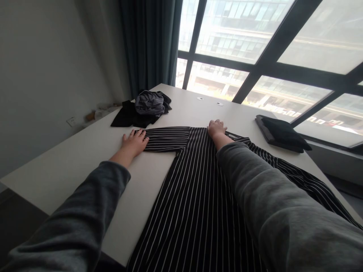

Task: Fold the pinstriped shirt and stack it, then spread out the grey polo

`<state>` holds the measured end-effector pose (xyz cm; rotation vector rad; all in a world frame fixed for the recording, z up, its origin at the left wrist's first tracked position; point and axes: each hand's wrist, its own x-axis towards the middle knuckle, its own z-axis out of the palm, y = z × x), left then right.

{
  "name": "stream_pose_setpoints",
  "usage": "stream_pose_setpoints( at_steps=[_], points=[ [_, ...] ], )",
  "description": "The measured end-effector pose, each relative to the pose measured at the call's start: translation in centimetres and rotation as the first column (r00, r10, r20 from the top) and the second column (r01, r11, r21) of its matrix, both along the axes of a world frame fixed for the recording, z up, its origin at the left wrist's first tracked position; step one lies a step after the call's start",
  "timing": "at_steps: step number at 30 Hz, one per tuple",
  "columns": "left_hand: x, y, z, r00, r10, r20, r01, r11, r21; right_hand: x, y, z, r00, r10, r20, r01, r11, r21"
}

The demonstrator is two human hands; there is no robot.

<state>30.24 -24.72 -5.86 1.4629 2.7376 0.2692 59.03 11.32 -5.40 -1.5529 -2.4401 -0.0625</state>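
A black shirt (195, 189) with thin white stripes lies spread on the white table, its lower part running out of the bottom of the view. My left hand (134, 142) rests palm down at the end of the left sleeve, fingers spread over the cuff. At the shoulder beside the neckline, my right hand (216, 128) has its fingers bent in against the fabric; the fingertips are partly hidden. My right forearm crosses over the body of the shirt and covers part of it. The other sleeve (306, 177) stretches toward the right table edge.
A loose heap of black and grey clothes (149, 104) sits at the far left of the table (93, 151). Folded dark garments (280, 132) are stacked near the right edge. Two small oval fittings (219, 104) are at the back. Beyond are windows and a dark curtain (150, 45).
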Motion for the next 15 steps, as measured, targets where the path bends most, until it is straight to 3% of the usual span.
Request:
stream_pose_setpoints(
  at_steps=[3,8,11,15],
  points=[
    [0.0,0.0,-0.1,1.000,-0.005,0.012,0.005,1.000,0.015,-0.7,-1.1,0.1,0.999,0.040,0.025,-0.043,0.992,0.120],
    [0.2,0.0,0.0,1.000,-0.007,0.014,0.007,1.000,0.009,-2.1,-3.7,1.1,0.997,0.070,0.032,-0.072,0.996,0.056],
    [0.3,-0.1,0.0,1.000,-0.017,0.019,0.016,1.000,0.021,-2.6,-6.2,1.4,0.983,0.179,0.047,-0.183,0.979,0.089],
    [0.4,-0.2,0.1,1.000,-0.014,0.026,0.014,0.999,0.029,-2.7,-9.2,0.7,0.944,0.321,0.082,-0.325,0.945,0.042]
  ],
)
